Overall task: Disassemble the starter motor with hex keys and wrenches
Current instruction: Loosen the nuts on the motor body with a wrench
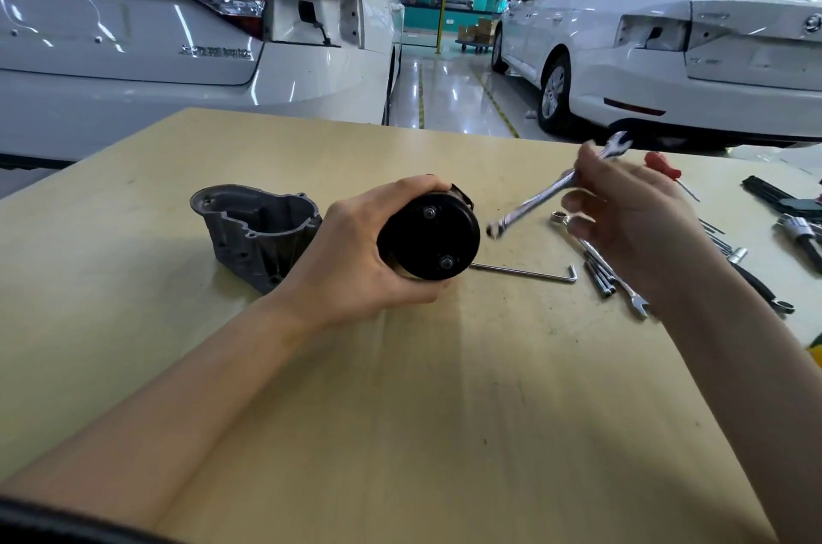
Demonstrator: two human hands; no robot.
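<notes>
My left hand (356,258) grips the black cylindrical starter motor body (433,238) on the table, its round end cap turned toward me with two small bolts showing. My right hand (631,214) holds a chrome combination wrench (538,198) above the table, ring end down near the motor's right side, open end up past my fingers. The grey cast aluminium nose housing (253,232) stands apart to the left of the motor. A hex key (525,272) lies just right of the motor.
The wooden table (400,387) carries another wrench and sockets (600,267) under my right hand, a red-handled screwdriver (662,165) and more tools (796,227) at the right edge. Two white cars stand behind the table.
</notes>
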